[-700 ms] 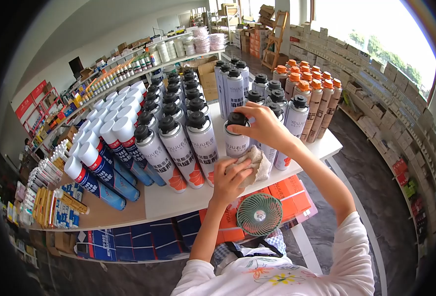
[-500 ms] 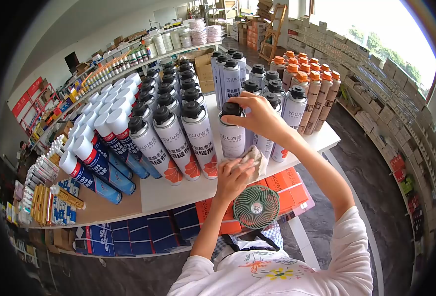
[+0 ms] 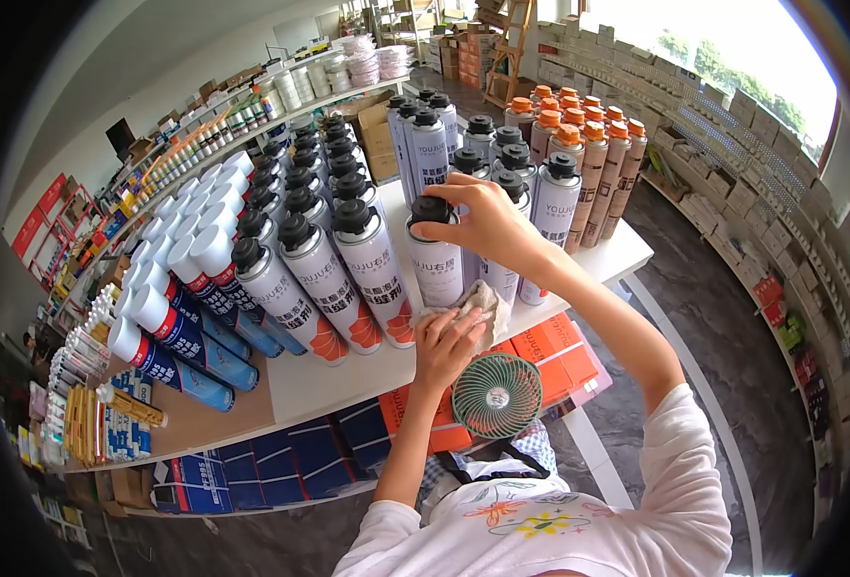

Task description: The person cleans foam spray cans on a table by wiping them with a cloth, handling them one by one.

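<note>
A white aerosol can [image 3: 436,269] with a black cap stands upright near the front edge of the white table. My right hand [image 3: 492,223] grips it by the cap, thumb and fingers wrapped around the top. Low against the can, my left hand [image 3: 447,344] holds a crumpled beige cloth [image 3: 487,313], which hides the can's lower part. Left of it is a row of matching cans [image 3: 372,269] with orange graphics near their bases. More of these black-capped cans [image 3: 552,212] stand behind and to the right of my right hand.
Brown cans with orange caps [image 3: 593,183] are grouped at the table's right end. Blue cans with white caps [image 3: 180,346] fill the left side. A green round fan [image 3: 497,395] sits before my body. Orange boxes [image 3: 555,354] and blue boxes [image 3: 252,476] lie below the tabletop [image 3: 348,383].
The camera view has shifted slightly, so the table's contents appear a little further left. Both hands keep their places on the can and the cloth.
</note>
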`<action>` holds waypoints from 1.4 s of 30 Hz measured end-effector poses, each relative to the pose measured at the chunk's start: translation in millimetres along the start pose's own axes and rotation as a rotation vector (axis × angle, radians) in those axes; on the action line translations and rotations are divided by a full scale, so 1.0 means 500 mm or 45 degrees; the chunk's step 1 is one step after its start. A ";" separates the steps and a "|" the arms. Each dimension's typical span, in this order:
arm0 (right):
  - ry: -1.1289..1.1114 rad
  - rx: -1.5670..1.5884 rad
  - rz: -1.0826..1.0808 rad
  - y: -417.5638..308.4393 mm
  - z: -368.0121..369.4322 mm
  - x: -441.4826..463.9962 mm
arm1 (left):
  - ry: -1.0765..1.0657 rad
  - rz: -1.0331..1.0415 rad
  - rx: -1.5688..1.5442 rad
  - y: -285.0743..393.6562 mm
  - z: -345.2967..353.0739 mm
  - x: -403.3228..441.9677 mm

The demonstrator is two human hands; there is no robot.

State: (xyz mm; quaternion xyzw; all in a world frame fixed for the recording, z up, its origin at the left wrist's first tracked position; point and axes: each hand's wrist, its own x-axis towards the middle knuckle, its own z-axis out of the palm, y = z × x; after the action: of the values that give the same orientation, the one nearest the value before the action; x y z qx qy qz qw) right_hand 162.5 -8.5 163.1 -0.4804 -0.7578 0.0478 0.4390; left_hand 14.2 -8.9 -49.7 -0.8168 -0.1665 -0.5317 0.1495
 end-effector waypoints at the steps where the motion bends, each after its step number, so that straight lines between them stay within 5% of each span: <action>1: 0.021 0.000 -0.003 0.002 0.003 -0.001 | 0.026 -0.030 -0.022 0.002 -0.012 0.023; 8: 0.100 -0.130 0.005 -0.009 0.005 -0.009 | 0.413 -0.049 -0.049 -0.021 -0.056 0.160; 13: -0.003 -0.231 0.114 -0.010 -0.011 -0.006 | 0.130 -0.020 -0.061 -0.005 -0.010 0.026; 17: -0.111 -0.269 0.088 0.000 -0.021 0.012 | 0.275 -0.238 -0.206 0.014 -0.019 0.031; 20: -0.407 -0.197 0.135 0.005 -0.057 0.029 | 0.236 -0.237 -0.222 0.011 -0.053 0.058; 28: -0.508 -0.010 -0.113 0.027 -0.072 0.052 | 0.157 -0.199 -0.232 0.006 -0.092 0.093; 37: -0.296 -0.092 0.002 0.010 -0.047 0.043 | 0.238 0.018 -0.110 -0.011 -0.116 0.198; 42: -0.052 -0.061 -0.056 0.011 -0.029 0.023 | 0.115 0.007 -0.115 -0.014 -0.063 0.089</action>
State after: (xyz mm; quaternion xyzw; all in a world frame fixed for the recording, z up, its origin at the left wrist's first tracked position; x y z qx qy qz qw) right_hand 175.1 -1.9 176.2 -0.4729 -0.7779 0.0298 0.4128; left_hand 2.0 -10.8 3.9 -0.7983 -0.1331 -0.5747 0.1214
